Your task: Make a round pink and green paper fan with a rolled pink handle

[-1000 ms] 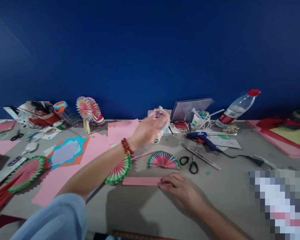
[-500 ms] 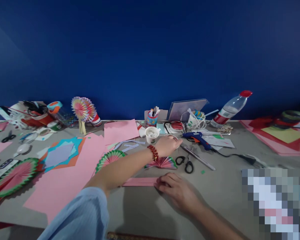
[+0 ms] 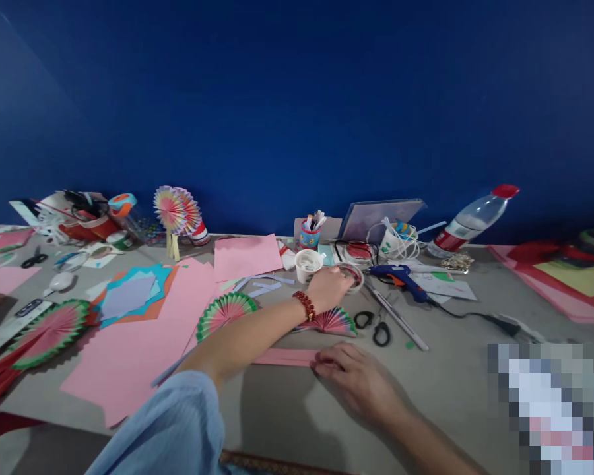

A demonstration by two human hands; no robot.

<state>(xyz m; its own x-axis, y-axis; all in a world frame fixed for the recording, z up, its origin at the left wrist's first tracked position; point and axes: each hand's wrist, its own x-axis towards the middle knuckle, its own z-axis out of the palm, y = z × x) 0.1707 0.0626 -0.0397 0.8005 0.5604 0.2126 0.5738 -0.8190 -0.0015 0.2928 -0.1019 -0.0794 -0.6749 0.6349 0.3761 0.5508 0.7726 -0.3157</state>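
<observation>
Two hands sit in the lower middle of my feed. The left hand [image 3: 332, 288] is curled shut around a clear ring-shaped roll of tape [image 3: 355, 277], just right of the small white paper cup [image 3: 308, 264]. The right hand [image 3: 359, 380] lies flat and open, fingertips pinning the folded pink paper strip [image 3: 284, 357] to the grey table [image 3: 455, 396]. I'd keep that strip pressed firmly and the roll low. A second ago the left hand was raised and blurred; it is now down by the tabletop.
</observation>
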